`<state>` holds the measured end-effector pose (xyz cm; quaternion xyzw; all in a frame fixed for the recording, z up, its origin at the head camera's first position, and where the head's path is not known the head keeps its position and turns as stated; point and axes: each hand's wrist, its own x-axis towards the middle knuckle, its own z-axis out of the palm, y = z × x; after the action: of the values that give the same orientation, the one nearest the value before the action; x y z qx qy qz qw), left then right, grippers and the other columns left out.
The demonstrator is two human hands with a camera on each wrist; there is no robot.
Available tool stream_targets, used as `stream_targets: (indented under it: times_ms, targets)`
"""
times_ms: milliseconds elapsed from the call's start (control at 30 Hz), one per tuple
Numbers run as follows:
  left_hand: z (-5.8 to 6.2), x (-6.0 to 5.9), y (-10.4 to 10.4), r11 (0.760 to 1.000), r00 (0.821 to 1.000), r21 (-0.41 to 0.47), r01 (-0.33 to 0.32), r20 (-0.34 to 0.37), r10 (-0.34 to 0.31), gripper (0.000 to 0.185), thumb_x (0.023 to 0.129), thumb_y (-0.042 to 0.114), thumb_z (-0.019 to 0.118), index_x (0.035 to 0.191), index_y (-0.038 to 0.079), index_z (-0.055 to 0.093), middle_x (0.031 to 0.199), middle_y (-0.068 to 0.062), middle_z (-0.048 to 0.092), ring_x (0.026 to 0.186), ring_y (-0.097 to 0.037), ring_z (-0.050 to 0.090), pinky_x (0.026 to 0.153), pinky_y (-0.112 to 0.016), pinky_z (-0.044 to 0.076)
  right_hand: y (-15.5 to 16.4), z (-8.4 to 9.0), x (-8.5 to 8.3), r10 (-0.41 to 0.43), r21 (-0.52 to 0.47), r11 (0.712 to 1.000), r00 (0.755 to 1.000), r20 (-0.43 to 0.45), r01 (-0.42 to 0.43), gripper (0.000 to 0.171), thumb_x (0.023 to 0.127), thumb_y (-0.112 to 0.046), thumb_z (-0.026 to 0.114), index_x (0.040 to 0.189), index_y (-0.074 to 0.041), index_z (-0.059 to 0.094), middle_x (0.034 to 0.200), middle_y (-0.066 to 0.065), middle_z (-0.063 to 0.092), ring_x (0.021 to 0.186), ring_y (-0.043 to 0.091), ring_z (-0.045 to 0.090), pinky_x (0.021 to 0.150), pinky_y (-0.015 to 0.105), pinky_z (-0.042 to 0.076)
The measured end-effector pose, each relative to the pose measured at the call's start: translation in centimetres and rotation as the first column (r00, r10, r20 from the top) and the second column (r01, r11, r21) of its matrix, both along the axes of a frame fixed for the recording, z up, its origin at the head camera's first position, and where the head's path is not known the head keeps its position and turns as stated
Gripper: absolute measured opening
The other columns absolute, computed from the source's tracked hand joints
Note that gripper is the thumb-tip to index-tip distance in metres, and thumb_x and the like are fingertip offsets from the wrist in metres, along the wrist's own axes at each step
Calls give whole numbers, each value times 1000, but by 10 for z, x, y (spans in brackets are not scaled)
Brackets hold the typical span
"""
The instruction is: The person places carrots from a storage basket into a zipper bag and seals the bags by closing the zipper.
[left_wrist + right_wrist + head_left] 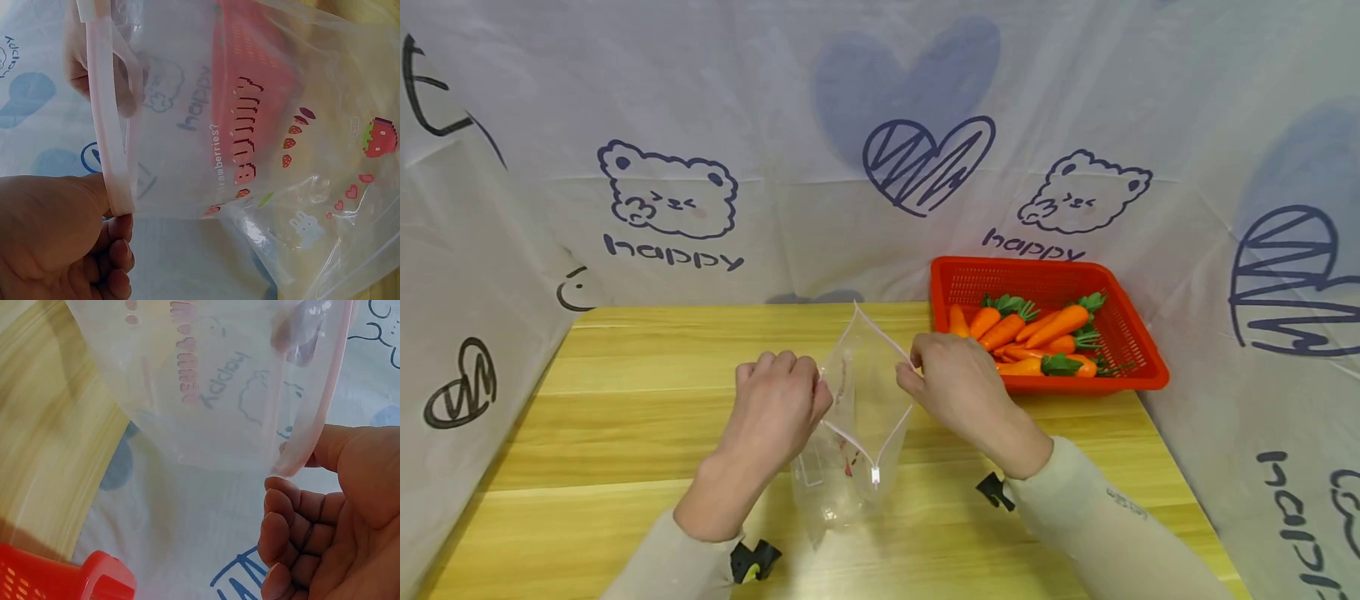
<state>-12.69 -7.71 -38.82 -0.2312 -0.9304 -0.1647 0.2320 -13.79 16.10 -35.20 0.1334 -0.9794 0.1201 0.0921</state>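
Observation:
A clear zip bag with a pink-edged mouth and a white slider is held upright above the table, its mouth spread into a diamond. My left hand pinches the left side of the rim between thumb and curled fingers. On the opposite side, my right hand pinches the rim, as the right wrist view also shows at the pink edge. Printed strawberries, hearts and a white rabbit decorate the bag in the left wrist view. I see nothing inside it.
A red plastic basket stands at the back right of the wooden table, just beyond my right hand. Several orange carrots with green tops lie in it. White printed cloth hangs behind and at both sides.

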Motion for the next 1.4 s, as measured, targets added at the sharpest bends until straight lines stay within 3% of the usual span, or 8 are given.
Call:
stream_targets:
  times_ms: [233,467,633,767,867,967,1233,1400]
  targets:
    - [1,2,4,999,999,33,4,40,-5,22,95,11,64,74,9,56,69,-3,49,68,-27,45,73,-46,41,16,5,1,-17,-32,999,1000,-9,17,30,98,-39,72,89,-11,68,79,2,64,72,25,59,71,42,48]
    - [1,1,3,999,999,45,6,42,-7,24,95,11,64,74,10,54,69,-2,47,68,-26,45,74,-46,41,59,12,-13,9,-9,1000,996,-88,-10,16,98,-20,68,89,-8,71,79,5,66,75,27,60,73,45,51]
    - [3,2,1,999,999,49,-7,47,4,24,95,11,64,73,10,54,69,-2,47,69,-27,46,75,-47,42,100,13,-30,-4,93,996,999,-39,8,10,96,-11,66,86,-8,69,77,6,61,72,27,57,71,44,49]
    - [3,2,-1,999,998,44,-12,57,9,23,95,12,64,74,10,55,69,-3,49,69,-28,47,75,-47,41,131,3,-45,17,211,977,1000,2,-17,8,90,-8,67,83,-8,68,76,7,63,71,29,60,66,47,49]
    - [2,1,-1,999,998,38,-13,66,11,22,95,12,63,74,9,56,69,-3,49,70,-28,47,76,-48,41,151,-9,-53,34,309,950,998,53,-49,5,89,-12,72,88,-7,71,85,9,70,82,36,65,74,53,52]
    - [1,0,-1,999,998,36,-12,67,10,21,95,11,63,75,8,57,69,-3,49,70,-28,47,76,-48,41,166,-18,-62,31,363,929,991,133,-78,13,90,-18,76,96,-7,74,97,11,74,97,40,65,88,61,50]
    - [-1,0,-3,999,998,43,-19,63,16,21,93,10,63,74,10,54,70,-2,48,70,-28,46,77,-49,42,212,-25,-95,-51,441,897,983,178,-34,32,91,-10,67,122,1,72,123,23,70,114,48,58,96,68,46]
    - [-1,0,-3,999,995,39,-21,94,17,19,93,10,62,75,10,55,71,-2,49,71,-27,46,78,-49,42,242,-36,-110,-108,433,901,972,207,8,38,93,-9,63,128,4,66,128,27,67,117,50,55,98,71,44]
